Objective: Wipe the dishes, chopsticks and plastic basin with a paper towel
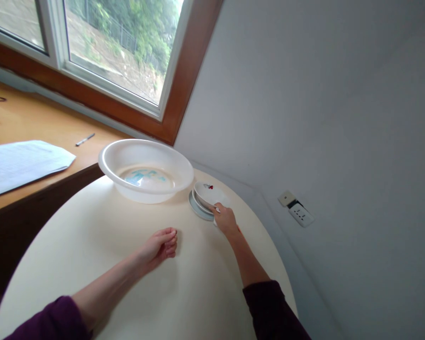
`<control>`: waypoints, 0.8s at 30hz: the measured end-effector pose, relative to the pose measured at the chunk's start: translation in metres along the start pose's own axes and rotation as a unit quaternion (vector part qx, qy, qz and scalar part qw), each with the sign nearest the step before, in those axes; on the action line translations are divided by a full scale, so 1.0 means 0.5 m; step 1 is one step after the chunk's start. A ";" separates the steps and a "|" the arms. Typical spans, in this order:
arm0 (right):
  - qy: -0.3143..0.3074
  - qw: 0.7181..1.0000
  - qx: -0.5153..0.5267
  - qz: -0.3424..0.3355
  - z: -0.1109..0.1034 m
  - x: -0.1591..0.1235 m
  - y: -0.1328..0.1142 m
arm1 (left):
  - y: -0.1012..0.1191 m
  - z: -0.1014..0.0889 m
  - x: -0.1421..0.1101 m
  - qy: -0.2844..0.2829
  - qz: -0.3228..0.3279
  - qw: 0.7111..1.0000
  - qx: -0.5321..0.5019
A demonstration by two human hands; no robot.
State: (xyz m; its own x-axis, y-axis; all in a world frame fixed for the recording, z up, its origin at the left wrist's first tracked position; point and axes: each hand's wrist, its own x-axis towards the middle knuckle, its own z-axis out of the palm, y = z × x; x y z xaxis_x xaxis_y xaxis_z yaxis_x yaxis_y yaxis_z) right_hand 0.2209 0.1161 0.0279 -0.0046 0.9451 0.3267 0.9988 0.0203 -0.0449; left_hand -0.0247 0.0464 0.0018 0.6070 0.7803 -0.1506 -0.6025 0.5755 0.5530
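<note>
Evidently, the right hand [224, 219] has its grip closed on the near rim of a white dish [212, 194] with a small red and black motif inside. The dish sits at the top of a small stack near the far edge of the white tabletop [194, 288], with a pale grey-blue plate [196, 209] showing underneath; whether the dish is raised from the stack cannot be told. The left hand [162, 245] is just over the tabletop, nearer the wearer, its fingers curled in loosely and its grip visibly holding nothing. Just left of the dishes stands a wide, translucent basin [145, 194], with blue patches showing at its bottom. Beyond, on a wooden tabletop [46, 113], lie a pen [85, 140] and a large pale sheet [24, 165], below a brown-framed window [120, 52]. A socket [301, 214] is set in the wall at right.
</note>
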 end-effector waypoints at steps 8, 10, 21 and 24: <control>-0.013 1.000 -0.009 0.002 -0.005 -0.006 -0.010 | 0.000 0.004 -0.002 0.003 0.012 1.000 0.001; -0.018 1.000 -0.012 0.005 -0.008 -0.007 -0.012 | 0.000 0.004 -0.003 0.004 0.011 1.000 0.002; -0.042 0.999 -0.020 0.016 -0.019 -0.018 -0.018 | 0.002 0.002 -0.002 -0.001 0.008 1.000 0.003; -0.053 0.998 -0.015 0.019 -0.021 -0.020 -0.020 | 0.001 0.002 -0.001 -0.001 0.008 1.000 0.002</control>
State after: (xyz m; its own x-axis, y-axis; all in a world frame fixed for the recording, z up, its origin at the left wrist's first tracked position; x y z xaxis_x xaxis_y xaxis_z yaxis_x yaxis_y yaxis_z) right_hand 0.2114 0.1031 0.0351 0.0287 0.9744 0.2231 0.9994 -0.0233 -0.0270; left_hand -0.0249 0.0459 0.0029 0.5986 0.7886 -0.1410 -0.6094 0.5624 0.5588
